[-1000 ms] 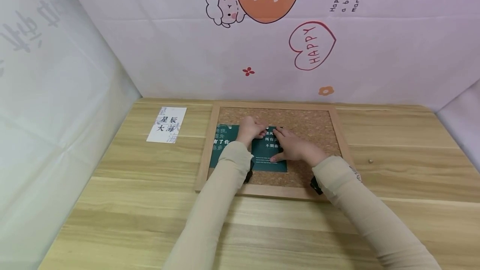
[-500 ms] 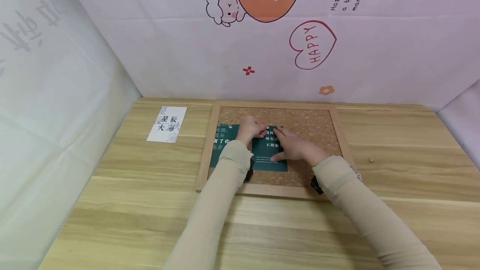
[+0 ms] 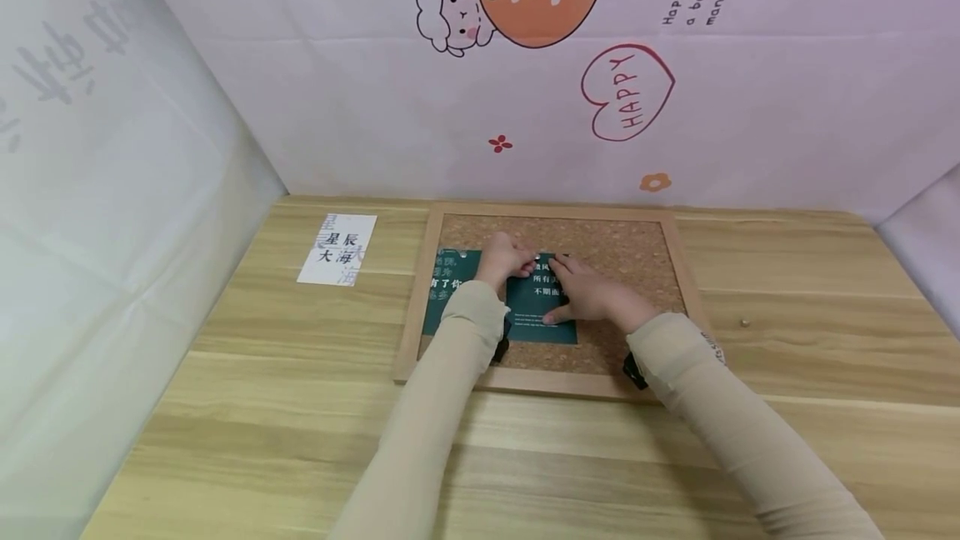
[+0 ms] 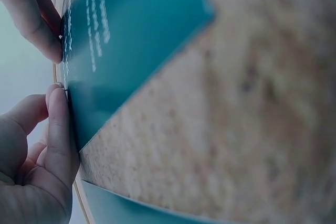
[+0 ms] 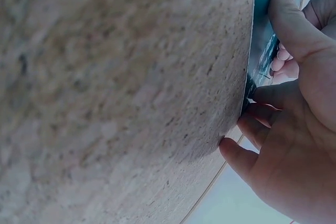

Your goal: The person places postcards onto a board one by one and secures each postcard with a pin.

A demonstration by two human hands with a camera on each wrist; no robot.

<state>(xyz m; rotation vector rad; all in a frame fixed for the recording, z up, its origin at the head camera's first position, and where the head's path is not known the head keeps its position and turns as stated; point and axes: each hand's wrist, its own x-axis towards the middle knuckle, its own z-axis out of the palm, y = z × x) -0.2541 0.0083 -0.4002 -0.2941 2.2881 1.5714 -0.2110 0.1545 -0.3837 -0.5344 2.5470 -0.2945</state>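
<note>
Two cards: dark green cards lie flat on the cork board, inside its wood frame.
Handling: thin, light, bendy; best held by an edge or corner.
Left hand: fingers curled, seemingly pinching a pin at the card's top edge.
Right hand: fingers straight, pressing the card flat.
Board: rough, grainy cork.

The cork board is viewed from above, toward 12 o'clock, by the head camera. It is grazed at very close range (surface blurred) by both wrist cameras, which share its green card.
</note>
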